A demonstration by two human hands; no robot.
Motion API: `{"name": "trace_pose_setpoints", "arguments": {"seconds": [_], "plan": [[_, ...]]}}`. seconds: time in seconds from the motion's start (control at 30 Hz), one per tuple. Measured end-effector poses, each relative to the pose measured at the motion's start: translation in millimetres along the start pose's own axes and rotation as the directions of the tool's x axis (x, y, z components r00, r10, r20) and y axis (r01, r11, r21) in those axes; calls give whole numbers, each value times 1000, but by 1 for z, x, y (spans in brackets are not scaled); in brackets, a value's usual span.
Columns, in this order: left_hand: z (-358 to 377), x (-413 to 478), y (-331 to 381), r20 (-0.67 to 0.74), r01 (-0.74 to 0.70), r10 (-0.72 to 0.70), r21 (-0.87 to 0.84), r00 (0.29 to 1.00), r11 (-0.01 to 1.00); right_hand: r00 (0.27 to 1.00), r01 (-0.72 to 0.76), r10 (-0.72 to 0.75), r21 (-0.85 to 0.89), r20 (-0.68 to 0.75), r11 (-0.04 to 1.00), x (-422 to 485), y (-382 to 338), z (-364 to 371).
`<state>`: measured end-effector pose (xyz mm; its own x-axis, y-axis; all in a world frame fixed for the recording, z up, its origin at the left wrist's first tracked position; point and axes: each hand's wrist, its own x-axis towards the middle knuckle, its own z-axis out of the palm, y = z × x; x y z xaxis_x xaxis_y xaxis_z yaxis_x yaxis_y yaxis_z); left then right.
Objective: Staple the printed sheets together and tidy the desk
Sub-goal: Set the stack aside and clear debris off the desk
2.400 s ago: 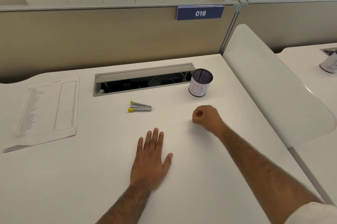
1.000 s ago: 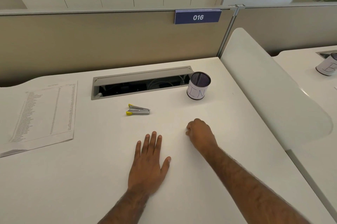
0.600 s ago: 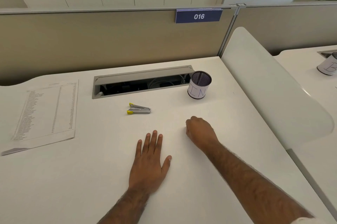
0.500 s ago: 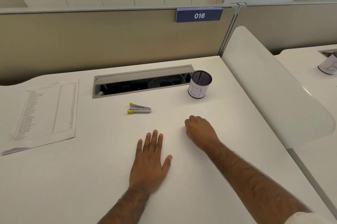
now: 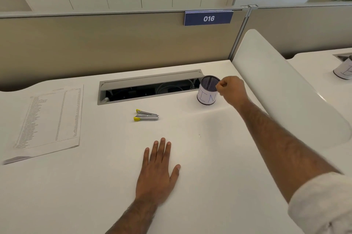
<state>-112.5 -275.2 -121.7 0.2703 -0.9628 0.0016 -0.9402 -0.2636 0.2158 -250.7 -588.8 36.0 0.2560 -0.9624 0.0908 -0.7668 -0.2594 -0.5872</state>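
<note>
The printed sheets [image 5: 49, 117] lie stacked at the desk's left side, the bottom edge slightly fanned. A small silver stapler with yellow tips [image 5: 146, 115] rests on the desk in the middle, below the cable slot. My left hand [image 5: 158, 171] lies flat on the white desk [image 5: 95, 186], fingers spread, holding nothing. My right hand [image 5: 231, 90] hovers at the right rim of a mesh cup with a paper label [image 5: 207, 96], thumb and fingers pinched together. Whatever it may pinch is too small to see.
An open grey cable slot [image 5: 150, 81] runs along the back of the desk. A tiny speck [image 5: 199, 135] lies on the desk right of centre. A white curved divider [image 5: 282, 89] bounds the right side. Another labelled cup [image 5: 343, 70] stands on the neighbouring desk.
My right hand rose from the desk in front of the cup and moved back and right to the cup's rim, still pinched. My left hand, the stapler and the sheets have not moved.
</note>
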Motion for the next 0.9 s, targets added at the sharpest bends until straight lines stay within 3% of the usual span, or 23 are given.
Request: {"name": "trace_pose_setpoints", "arguments": {"seconds": [0.33,0.43,0.53,0.63,0.8,0.9], "plan": [[-1,3,0,-7,-2,2,-1,1000,1000,995,88,-67,-324,75,942,44,-14,4],[-1,3,0,-11,-3,3,3,1000,1000,996,81,-71,-252,48,964,37,-16,1],[-1,3,0,-7,-1,1,2,1000,1000,983,179,-174,-119,54,977,15,-16,2],[-1,4,1,-7,0,0,0,1000,1000,941,308,-294,-67,166,949,-30,-1,15],[-1,4,0,-10,3,-3,12,1000,1000,819,385,-230,-207,526,899,-91,44,50],[-1,5,-1,-11,3,-3,13,1000,1000,805,397,-226,-216,548,892,-101,48,61]]}}
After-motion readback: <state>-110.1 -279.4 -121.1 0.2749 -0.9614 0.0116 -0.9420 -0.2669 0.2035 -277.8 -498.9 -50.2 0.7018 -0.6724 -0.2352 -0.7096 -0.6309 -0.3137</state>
